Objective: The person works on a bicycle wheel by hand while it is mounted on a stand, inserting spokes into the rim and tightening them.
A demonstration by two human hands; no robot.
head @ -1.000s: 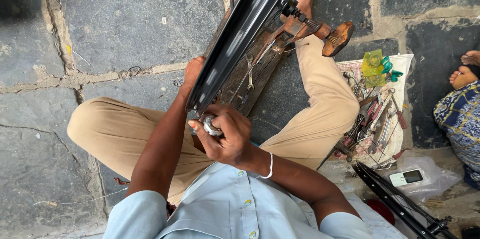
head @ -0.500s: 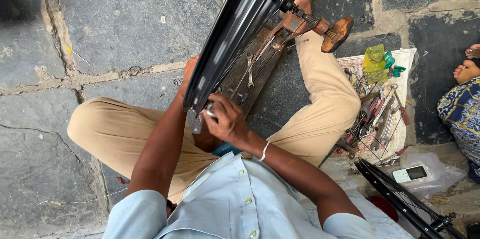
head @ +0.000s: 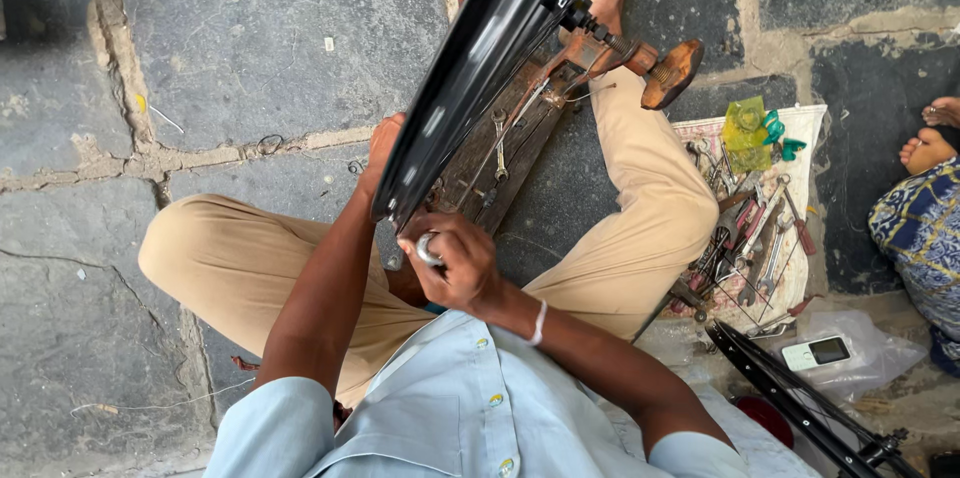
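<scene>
I see the black wheel rim (head: 480, 68) running from centre toward one o'clock. My left hand (head: 383, 150) grips its edge at ten o'clock of centre. My right hand (head: 455, 263) closes around a small metal tool (head: 428, 251) at the rim's lower end.

The big black round wheel rim (head: 480, 68) runs off the top edge toward 12 o'clock, so its top half cannot be seen. It covers most of the left hand (head: 383, 150). The right hand (head: 455, 263) wraps a small shiny silver tool (head: 428, 250), hiding most of it. At 4 o'clock, the pile of metal tools (head: 745, 238) is too jumbled to tell apart. A second black rim (head: 800, 403) is cut off at 5 o'clock.
</scene>
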